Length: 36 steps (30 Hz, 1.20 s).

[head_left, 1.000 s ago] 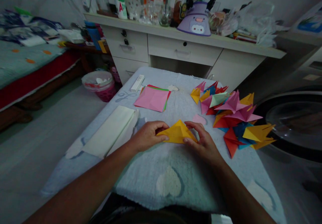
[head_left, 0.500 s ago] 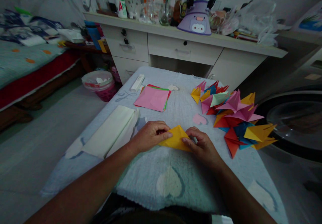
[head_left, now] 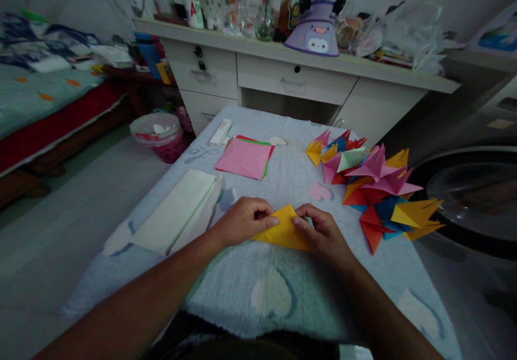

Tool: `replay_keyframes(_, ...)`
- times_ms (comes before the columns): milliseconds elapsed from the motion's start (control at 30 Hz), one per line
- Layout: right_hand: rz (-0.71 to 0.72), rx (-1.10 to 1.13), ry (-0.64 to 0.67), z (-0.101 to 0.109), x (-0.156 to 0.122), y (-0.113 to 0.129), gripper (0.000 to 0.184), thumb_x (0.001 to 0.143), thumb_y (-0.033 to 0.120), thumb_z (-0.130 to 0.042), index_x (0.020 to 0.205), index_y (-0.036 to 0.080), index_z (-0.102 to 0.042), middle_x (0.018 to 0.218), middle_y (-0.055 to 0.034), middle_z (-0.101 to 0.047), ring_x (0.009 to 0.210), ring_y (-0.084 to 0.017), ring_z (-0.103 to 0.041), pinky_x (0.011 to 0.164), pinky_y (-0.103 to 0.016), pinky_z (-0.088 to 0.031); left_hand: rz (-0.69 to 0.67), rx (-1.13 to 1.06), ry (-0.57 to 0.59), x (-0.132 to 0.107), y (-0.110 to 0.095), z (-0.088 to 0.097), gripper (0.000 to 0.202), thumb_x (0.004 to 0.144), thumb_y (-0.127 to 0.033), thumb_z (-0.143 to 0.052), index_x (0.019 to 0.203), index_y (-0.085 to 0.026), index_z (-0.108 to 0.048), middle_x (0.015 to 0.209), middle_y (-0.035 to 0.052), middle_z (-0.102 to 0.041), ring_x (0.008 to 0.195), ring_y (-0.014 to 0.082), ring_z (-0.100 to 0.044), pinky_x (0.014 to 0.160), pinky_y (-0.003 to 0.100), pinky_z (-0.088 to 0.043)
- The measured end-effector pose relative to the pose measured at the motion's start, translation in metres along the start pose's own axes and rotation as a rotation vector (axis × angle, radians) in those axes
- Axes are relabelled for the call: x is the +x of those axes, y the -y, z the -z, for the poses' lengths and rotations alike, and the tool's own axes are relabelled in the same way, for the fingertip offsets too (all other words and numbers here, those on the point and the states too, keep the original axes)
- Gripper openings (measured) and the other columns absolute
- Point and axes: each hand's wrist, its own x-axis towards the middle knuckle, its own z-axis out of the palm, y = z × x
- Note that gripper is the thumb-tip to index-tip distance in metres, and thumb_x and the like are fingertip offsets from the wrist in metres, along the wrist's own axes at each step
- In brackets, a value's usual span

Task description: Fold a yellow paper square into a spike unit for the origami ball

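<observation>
A folded yellow paper (head_left: pixel 284 230) lies on the pale blue towel-covered table (head_left: pixel 283 290) in front of me. My left hand (head_left: pixel 242 221) pinches its left side, fingers curled with the thumb on top. My right hand (head_left: pixel 323 234) presses on its right side, fingers bent and closed over the paper. The two thumbs nearly meet over the paper's middle. A stack of flat coloured sheets (head_left: pixel 245 158), pink on top, lies farther back.
A heap of folded paper shapes (head_left: pixel 375 187) in pink, yellow, red and blue fills the table's right side. A long cream folded paper (head_left: pixel 177 209) lies at left. A white tube (head_left: pixel 220 132) sits beyond it. A cluttered desk (head_left: pixel 299 74), a waste bin (head_left: pixel 158 135) and a bed (head_left: pixel 44 101) stand beyond.
Both hands have drawn closer together over the yellow paper, folding its right part inward so it looks narrower. The paper stays in the same place on the towel.
</observation>
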Motion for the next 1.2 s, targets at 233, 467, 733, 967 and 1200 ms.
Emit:
replay_keyframes(233,-0.016,-0.003,-0.018,-0.0008,0.0006,-0.0002,0.030,0.086,0.051,-0.059,0.080,0.021,-0.062,0.069,-0.0001,-0.056,0.067,-0.015,-0.054,0.056,-0.024,-0.041,0.016,-0.001,0.012,0.0012,0.0029,-0.0018,0.028,0.083,-0.038,-0.059,0.069,-0.013,-0.062,0.060,-0.0048,-0.043,0.055,0.0073,-0.038,0.050,0.020,-0.026)
replay_keyframes(467,-0.006,-0.008,-0.021,0.0003,0.0013,-0.0034,0.029,0.086,0.049,-0.059,0.080,0.021,-0.062,0.071,-0.0006,-0.056,0.066,-0.014,-0.053,0.055,-0.024,-0.041,0.021,-0.027,0.013,0.0016,0.0010,-0.0025,0.029,0.082,-0.039,-0.058,0.068,-0.014,-0.060,0.059,-0.0048,-0.043,0.054,0.0075,-0.038,0.049,0.020,-0.026)
replay_keyframes(733,-0.016,-0.005,-0.018,0.0001,0.0005,-0.0015,0.029,0.086,0.049,-0.059,0.080,0.021,-0.062,0.071,-0.0005,-0.056,0.066,-0.014,-0.052,0.055,-0.024,-0.041,0.017,-0.014,0.017,0.0024,0.0047,-0.0032,0.030,0.083,-0.040,-0.058,0.068,-0.014,-0.061,0.060,-0.0045,-0.043,0.055,0.0077,-0.038,0.050,0.020,-0.027)
replay_keyframes(967,0.002,-0.009,-0.028,0.0008,0.0014,-0.0033,0.030,0.086,0.049,-0.059,0.078,0.021,-0.062,0.073,-0.0009,-0.057,0.069,-0.015,-0.054,0.057,-0.024,-0.042,0.002,0.012,0.020,0.0026,0.0031,-0.0024,0.031,0.084,-0.040,-0.058,0.067,-0.014,-0.061,0.061,-0.0037,-0.044,0.057,0.0083,-0.041,0.050,0.019,-0.028)
replay_keyframes(1200,-0.026,-0.022,-0.031,0.0010,0.0009,-0.0021,0.030,0.086,0.051,-0.059,0.079,0.021,-0.062,0.071,-0.0007,-0.057,0.069,-0.016,-0.055,0.056,-0.024,-0.042,-0.017,0.007,0.007,0.0019,0.0021,-0.0019,0.031,0.084,-0.039,-0.058,0.067,-0.014,-0.062,0.062,-0.0034,-0.046,0.057,0.0082,-0.041,0.051,0.020,-0.029)
